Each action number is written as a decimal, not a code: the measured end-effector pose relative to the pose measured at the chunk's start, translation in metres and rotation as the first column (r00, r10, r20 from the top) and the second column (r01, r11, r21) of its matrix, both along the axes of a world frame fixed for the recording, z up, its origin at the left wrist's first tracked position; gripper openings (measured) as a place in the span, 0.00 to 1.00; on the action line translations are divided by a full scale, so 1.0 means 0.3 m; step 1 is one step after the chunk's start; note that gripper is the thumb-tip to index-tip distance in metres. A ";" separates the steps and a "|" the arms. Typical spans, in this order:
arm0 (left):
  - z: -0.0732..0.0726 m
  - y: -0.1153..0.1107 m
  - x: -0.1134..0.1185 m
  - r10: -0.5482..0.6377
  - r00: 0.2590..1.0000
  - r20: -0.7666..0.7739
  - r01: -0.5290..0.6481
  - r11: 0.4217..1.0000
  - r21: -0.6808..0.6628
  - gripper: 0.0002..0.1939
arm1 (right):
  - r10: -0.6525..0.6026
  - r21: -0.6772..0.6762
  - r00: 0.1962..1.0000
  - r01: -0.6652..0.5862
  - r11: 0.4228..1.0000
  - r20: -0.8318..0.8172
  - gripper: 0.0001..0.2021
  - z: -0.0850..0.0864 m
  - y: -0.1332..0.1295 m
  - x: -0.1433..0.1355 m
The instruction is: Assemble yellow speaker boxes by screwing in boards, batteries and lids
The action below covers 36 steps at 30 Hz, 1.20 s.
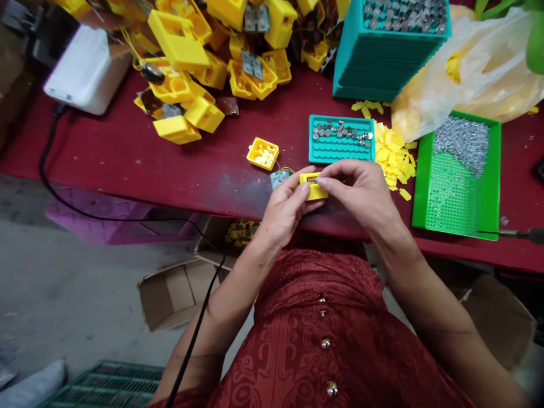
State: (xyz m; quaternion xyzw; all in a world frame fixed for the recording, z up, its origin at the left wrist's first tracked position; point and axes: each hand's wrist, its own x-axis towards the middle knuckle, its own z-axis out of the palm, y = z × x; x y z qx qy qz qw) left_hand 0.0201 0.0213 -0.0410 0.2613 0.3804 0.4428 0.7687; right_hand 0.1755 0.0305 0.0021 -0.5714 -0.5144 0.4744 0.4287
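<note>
My left hand (285, 208) is closed around a small yellow plastic case (317, 190), which it holds just above the table's front edge. The case has a recess on its upper side with something metallic in it, and a patch of small holes. My right hand (359, 187) pinches thumb and forefinger at that recess; whatever lies between the fingertips is too small to make out. Beside my left hand, a small circuit board (279, 179) with thin wires rests on the table. Behind it sits an open yellow case half (263, 153) with small white parts inside.
A teal tray (340, 154) of button cells lies beyond my hands, beside loose yellow covers (393, 156). To the right is a green basket (419, 198) of small metal pieces, with a screwdriver (521, 234). Stacked teal trays (382, 62) and piled yellow cases (178, 42) stand behind.
</note>
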 end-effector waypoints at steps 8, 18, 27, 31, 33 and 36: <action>-0.022 -0.008 0.017 -0.031 0.997 -0.067 0.036 0.996 0.085 0.25 | -0.034 -0.126 0.977 0.061 0.990 0.208 0.02 -0.017 0.000 -0.010; -0.020 -0.022 0.018 -0.051 0.996 -0.078 0.064 0.982 0.177 0.25 | 0.150 -0.082 0.971 -0.137 0.987 0.186 0.19 -0.015 0.050 0.060; 0.044 -0.008 0.000 -0.033 0.999 -0.010 0.032 0.999 -0.043 0.17 | -0.200 0.342 0.860 0.032 0.939 0.469 0.03 -0.067 -0.024 0.198; 0.046 -0.003 -0.008 -0.029 0.998 -0.054 0.028 0.999 -0.024 0.16 | -0.109 0.291 0.719 -0.134 0.947 0.686 0.08 -0.122 -0.069 0.214; 0.046 -0.005 -0.007 -0.041 0.997 -0.070 0.039 0.999 -0.020 0.17 | -0.085 0.257 0.664 -0.165 0.952 0.743 0.10 -0.146 -0.076 0.207; 0.051 -0.010 -0.003 -0.070 0.996 -0.054 0.068 0.997 -0.043 0.16 | -0.121 0.268 0.610 -0.156 0.951 0.783 0.11 -0.174 -0.075 0.190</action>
